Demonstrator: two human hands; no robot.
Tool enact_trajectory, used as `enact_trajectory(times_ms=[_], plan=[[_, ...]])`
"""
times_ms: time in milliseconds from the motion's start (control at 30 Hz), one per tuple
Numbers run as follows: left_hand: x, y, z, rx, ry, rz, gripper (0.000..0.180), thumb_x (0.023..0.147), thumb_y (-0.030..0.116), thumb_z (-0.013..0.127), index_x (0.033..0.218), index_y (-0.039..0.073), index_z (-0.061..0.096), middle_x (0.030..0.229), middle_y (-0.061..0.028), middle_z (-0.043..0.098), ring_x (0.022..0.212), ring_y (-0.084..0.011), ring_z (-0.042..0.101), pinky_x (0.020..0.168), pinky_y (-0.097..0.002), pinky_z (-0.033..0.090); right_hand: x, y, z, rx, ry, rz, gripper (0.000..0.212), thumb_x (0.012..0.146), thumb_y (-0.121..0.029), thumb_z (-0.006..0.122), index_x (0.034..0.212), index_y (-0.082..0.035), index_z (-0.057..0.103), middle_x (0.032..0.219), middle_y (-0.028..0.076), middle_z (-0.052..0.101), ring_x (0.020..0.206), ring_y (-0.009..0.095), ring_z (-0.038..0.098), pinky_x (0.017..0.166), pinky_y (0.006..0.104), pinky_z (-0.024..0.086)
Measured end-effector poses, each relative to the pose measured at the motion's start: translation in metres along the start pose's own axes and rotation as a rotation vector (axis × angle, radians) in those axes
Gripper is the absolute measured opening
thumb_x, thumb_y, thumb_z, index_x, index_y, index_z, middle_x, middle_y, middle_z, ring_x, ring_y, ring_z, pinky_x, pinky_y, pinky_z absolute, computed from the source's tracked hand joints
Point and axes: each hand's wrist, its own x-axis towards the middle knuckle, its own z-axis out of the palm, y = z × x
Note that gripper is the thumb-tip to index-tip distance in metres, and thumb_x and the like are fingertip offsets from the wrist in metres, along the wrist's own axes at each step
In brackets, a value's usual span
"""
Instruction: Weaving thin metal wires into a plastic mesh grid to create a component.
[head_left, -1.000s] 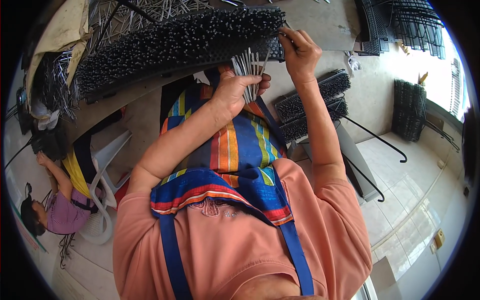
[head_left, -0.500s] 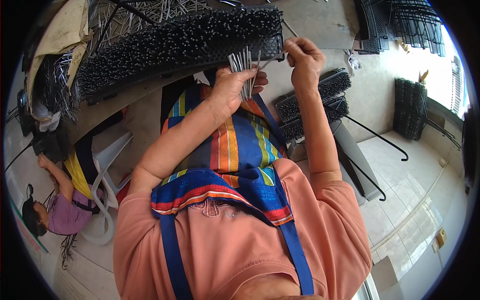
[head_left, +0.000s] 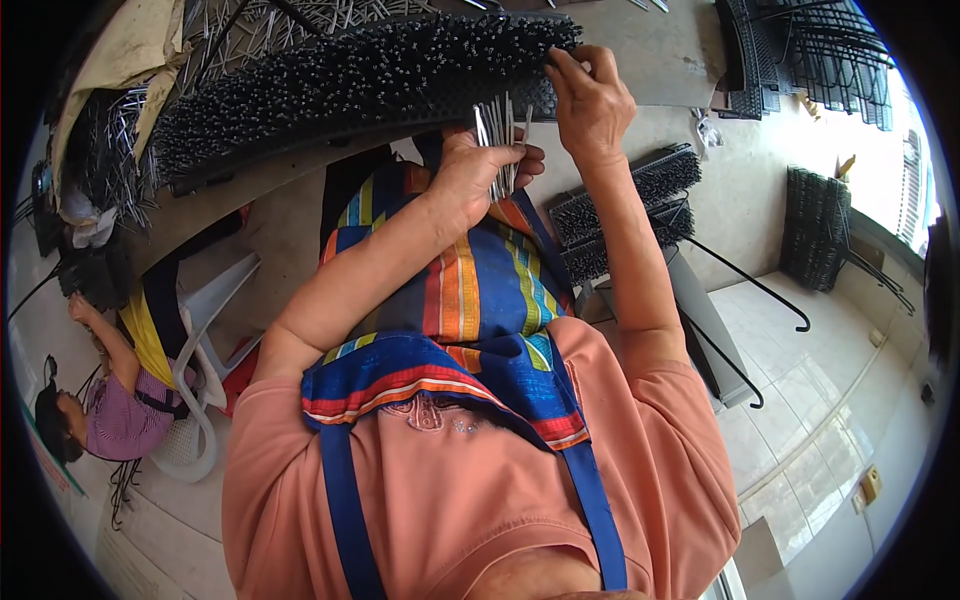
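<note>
A long black panel (head_left: 350, 75) crosses the table in front of me, its top thick with short black bristle-like tufts; a strip of bare perforated surface shows near its right end. Below that end, my left hand (head_left: 472, 172) is closed around a bundle of thin grey strips (head_left: 497, 125), which stand upright and fan out above the thumb. My right hand (head_left: 595, 105) is at the panel's right end, thumb and fingers pinched together against the tufts. Whatever lies between those fingertips is too small or hidden to make out.
Loose grey strips (head_left: 225, 35) lie behind the panel, with more in a torn carton (head_left: 120, 140) at left. Tufted black pieces (head_left: 650, 180) with hooked rods rest at right. A co-worker (head_left: 125, 410) sits at left beside a white chair (head_left: 205, 380).
My right hand has moved up and slightly left, from beside the bundle, where it held a thin strip, to the panel's end. My left hand with the bundle has barely moved.
</note>
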Motion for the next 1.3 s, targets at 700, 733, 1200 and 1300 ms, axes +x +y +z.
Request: enact_trajectory(times_ms=[700,733,1200,1300], plan=[[-0.003,-0.009,-0.008,0.043,0.045,-0.128,0.018,0.092,0.010,0.056,0.106,0.000,0.062,0.093,-0.0159,0.069,0.078,-0.0240,0.070,0.067,-0.0354,0.059,-0.017,0.021,-0.011,0.810,0.284,0.502,0.005,0.080,0.003,0.071,0.083,0.001,0.068,0.072,0.000,0.061,0.058,0.005,0.049,0.051,0.0194,0.035],[-0.005,-0.008,-0.005,0.043,0.049,-0.082,0.019,0.090,0.006,0.054,0.107,0.001,0.061,0.090,-0.0149,0.069,0.076,-0.0229,0.069,0.063,-0.0339,0.057,-0.014,0.024,-0.007,0.810,0.284,0.500,0.005,0.080,0.003,0.071,0.083,0.001,0.068,0.072,0.000,0.061,0.058,0.005,0.049,0.051,0.0194,0.035],[-0.010,-0.005,-0.005,0.068,0.039,-0.045,0.020,0.084,-0.001,0.052,0.104,0.001,0.055,0.087,-0.0147,0.069,0.070,-0.0210,0.067,0.055,-0.0285,0.052,-0.009,0.015,-0.004,0.407,0.020,0.321,0.010,0.076,0.002,0.074,0.084,0.000,0.070,0.075,0.003,0.065,0.064,0.007,0.057,0.059,0.0199,0.044],[-0.010,-0.001,-0.005,0.100,0.025,-0.011,0.015,0.089,0.002,0.053,0.102,0.003,0.061,0.091,-0.0132,0.070,0.074,-0.0195,0.068,0.060,-0.0290,0.054,-0.007,0.014,-0.002,0.374,0.055,0.304,0.010,0.076,0.001,0.074,0.085,0.000,0.071,0.074,0.003,0.065,0.062,0.007,0.057,0.058,0.0207,0.045]])
